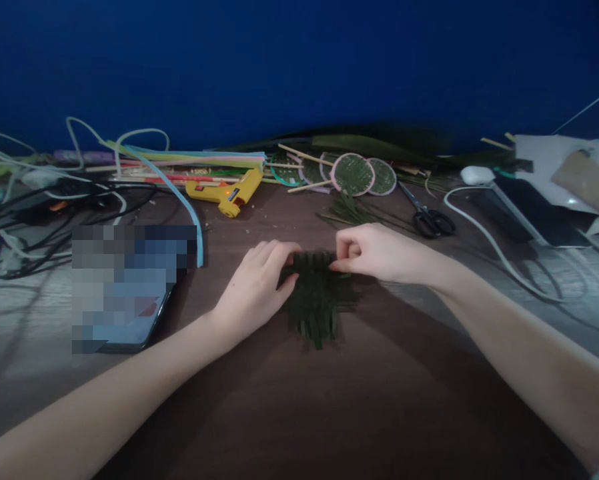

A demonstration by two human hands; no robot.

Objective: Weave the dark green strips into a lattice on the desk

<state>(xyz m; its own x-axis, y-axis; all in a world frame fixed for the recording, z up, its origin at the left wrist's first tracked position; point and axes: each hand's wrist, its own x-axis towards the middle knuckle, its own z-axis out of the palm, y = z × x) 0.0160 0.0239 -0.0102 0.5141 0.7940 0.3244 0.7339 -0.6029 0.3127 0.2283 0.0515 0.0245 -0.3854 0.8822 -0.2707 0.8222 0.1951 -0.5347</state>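
A dark green woven piece of leaf strips (317, 300) lies flat on the brown table in front of me, its strip ends sticking out around the edges. My left hand (259, 283) is at its upper left, thumb and index finger curled round that edge. At the upper right edge, my right hand (367, 253) pinches a leaf strip between thumb and fingers. The exact fingertip contact is dim and partly hidden. Just beyond the right hand lie loose green leaf strips (352, 210).
Behind are a yellow glue gun (227, 193), round woven fans (352, 175) on sticks and black-handled scissors (429, 220). A phone with a blurred screen (144, 287) lies left beside a blue strip (194, 227). Tangled cables (44, 227) fill the far left; a white cable (489, 247) curves at right.
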